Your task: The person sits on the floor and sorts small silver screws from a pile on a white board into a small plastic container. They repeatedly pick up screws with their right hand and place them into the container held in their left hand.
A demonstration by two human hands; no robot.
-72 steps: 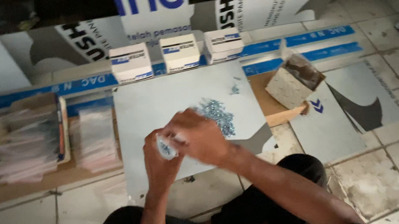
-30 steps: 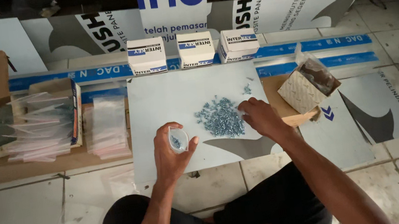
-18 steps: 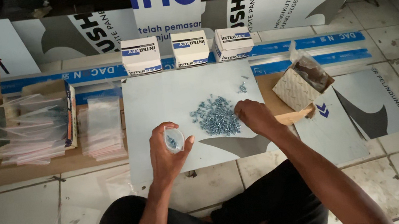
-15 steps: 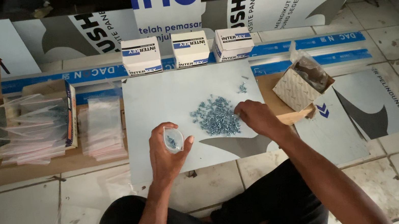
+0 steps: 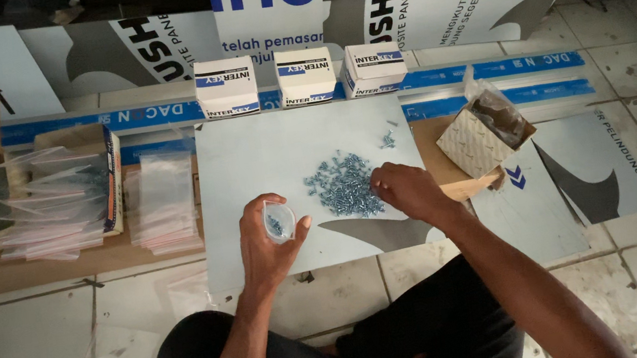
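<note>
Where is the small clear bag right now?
In the head view, the small clear bag sits in the left hand, just left of the screw pile on the pale board.

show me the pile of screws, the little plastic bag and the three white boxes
pile of screws (image 5: 342, 186), head view, middle of the heap on the pale board
little plastic bag (image 5: 278, 221), head view, clear front face, held in the left hand (image 5: 268, 243)
three white boxes (image 5: 305, 76), head view, top of the middle box
</note>
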